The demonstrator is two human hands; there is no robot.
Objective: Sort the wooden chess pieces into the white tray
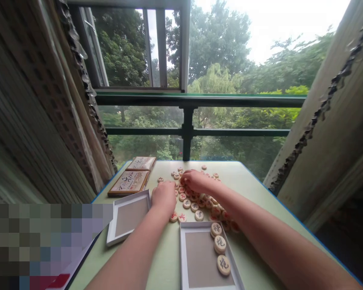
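Observation:
Several round wooden chess discs (196, 201) with red or black characters lie scattered on a pale green table (254, 177). My left hand (164, 196) rests curled on the table at the left edge of the pile, fingers bent down onto discs. Farther back, my right hand (193, 180) reaches into the pile with its fingers pinched among the discs; what they hold is hidden. A white tray (186, 257) near me holds three black-marked discs (220, 244) along its right side. A second white tray (121, 231) lies to the left with nothing in it.
An open wooden box (133, 177) with calligraphy panels lies at the table's back left. Behind the table a dark railing (186, 133) and an open window face trees. Curtains hang close on both sides. A blurred patch covers the lower left corner.

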